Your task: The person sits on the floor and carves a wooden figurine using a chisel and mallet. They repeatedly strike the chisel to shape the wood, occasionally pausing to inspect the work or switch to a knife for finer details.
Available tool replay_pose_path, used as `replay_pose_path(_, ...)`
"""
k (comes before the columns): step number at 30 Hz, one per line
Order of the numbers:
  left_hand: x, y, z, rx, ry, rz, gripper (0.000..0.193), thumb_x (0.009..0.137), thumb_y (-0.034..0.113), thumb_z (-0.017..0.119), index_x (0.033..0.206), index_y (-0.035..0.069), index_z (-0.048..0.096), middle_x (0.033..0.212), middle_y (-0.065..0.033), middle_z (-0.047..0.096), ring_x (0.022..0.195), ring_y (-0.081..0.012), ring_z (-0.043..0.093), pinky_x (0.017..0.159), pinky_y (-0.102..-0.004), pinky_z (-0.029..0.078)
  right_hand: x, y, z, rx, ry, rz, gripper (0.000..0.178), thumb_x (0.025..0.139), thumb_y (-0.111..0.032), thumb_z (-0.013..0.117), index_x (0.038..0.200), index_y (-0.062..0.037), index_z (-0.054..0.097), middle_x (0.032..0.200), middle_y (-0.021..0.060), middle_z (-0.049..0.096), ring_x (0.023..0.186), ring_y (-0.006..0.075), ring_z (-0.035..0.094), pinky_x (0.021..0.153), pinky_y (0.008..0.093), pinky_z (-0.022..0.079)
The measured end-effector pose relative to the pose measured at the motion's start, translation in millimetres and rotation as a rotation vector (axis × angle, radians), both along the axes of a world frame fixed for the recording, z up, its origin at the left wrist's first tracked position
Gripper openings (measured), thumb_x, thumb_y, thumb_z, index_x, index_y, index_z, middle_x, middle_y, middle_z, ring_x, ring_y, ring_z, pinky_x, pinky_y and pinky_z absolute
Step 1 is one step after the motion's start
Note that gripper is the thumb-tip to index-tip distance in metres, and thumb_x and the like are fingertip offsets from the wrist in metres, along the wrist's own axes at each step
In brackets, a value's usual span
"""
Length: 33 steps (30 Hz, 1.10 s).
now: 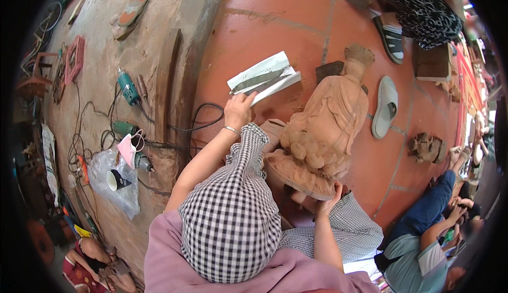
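A: Where are the hands?

B: The left hand [241, 110] has bent fingers at the near edge of a creased white sheet [266, 65] bearing a long, dark-grey strip [262, 81]; whether they pinch anything, I cannot tell. The right hand [327, 204] clasps the base rim of a carved, reddish-brown seated figure [325, 113], tilted above the red tile floor [270, 36], head pointing away from the person.

A: What could go wrong?

B: If the right hand's hold loosened, the curved base might slip and the figure could chip. A tug on the sheet could tip the strip off.

A: And room to move?

B: Leftward, a looped black cord [211, 103] crosses the floor's left edge, near a long brown wooden beam [167, 87]. Rightward, a pale-grey slipper [384, 106] sits just beside the figure. Tile shows beyond the sheet's far edge.
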<state>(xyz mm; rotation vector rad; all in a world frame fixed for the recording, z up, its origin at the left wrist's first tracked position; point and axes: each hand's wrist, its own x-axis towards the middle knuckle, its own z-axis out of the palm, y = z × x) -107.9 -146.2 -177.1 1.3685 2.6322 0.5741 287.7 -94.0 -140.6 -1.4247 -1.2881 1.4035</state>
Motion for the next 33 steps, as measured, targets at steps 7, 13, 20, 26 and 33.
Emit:
replay_pose_path(7, 31, -2, 21, 0.096, -0.003, -0.183, 0.043, 0.077, 0.007, 0.061, 0.12, 0.014, 0.06, 0.123, -0.012, 0.054, 0.111, -0.0319, 0.053, 0.087, -0.0411, 0.05, -22, -1, 28, -0.021, -0.017, 0.032, 0.048, 0.081, -0.044, 0.068, 0.101, -0.0048, 0.048, 0.095, 0.0022, 0.055, 0.089, 0.0124, 0.053, 0.081, 0.0275, 0.046)
replay_pose_path(13, 31, 6, -4, 0.189, -0.03, -0.044, 0.023, 0.08, 0.012, 0.061, 0.103, 0.013, 0.063, 0.106, -0.0094, 0.059, 0.099, -0.0288, 0.058, 0.076, -0.0415, 0.052, -14, 1, 17, -0.054, 0.05, 0.029, 0.043, 0.082, -0.038, 0.068, 0.1, -0.0049, 0.048, 0.096, 0.0027, 0.056, 0.09, 0.0129, 0.054, 0.081, 0.0272, 0.047)
replay_pose_path(20, 3, 28, -11, 0.19, -0.113, 0.335, 0.02, 0.083, 0.018, 0.065, 0.101, 0.013, 0.06, 0.089, -0.0071, 0.063, 0.078, -0.0272, 0.065, 0.067, -0.0409, 0.051, 11, 0, -15, -0.052, -0.002, -0.011, 0.023, 0.088, -0.021, 0.061, 0.097, -0.0028, 0.051, 0.092, 0.003, 0.057, 0.087, 0.0127, 0.054, 0.081, 0.0264, 0.046)
replay_pose_path(26, -15, 31, -7, 0.082, -0.136, 0.287, 0.015, 0.077, 0.021, 0.072, 0.086, 0.013, 0.064, 0.096, -0.0054, 0.061, 0.093, -0.0283, 0.06, 0.077, -0.0426, 0.049, 21, -1, -32, -0.029, 0.003, -0.02, 0.012, 0.092, -0.013, 0.056, 0.095, -0.001, 0.055, 0.088, 0.0025, 0.056, 0.085, 0.0125, 0.052, 0.082, 0.0256, 0.043)
replay_pose_path(33, -26, 39, 2, -0.068, -0.273, 0.24, 0.017, 0.077, 0.021, 0.073, 0.09, 0.012, 0.068, 0.088, -0.0104, 0.07, 0.083, -0.0289, 0.066, 0.076, -0.042, 0.051, 5, 8, -12, 0.078, -0.043, 0.04, 0.009, 0.093, -0.008, 0.054, 0.096, 0.0, 0.057, 0.088, 0.0034, 0.059, 0.083, 0.0132, 0.055, 0.08, 0.026, 0.045)
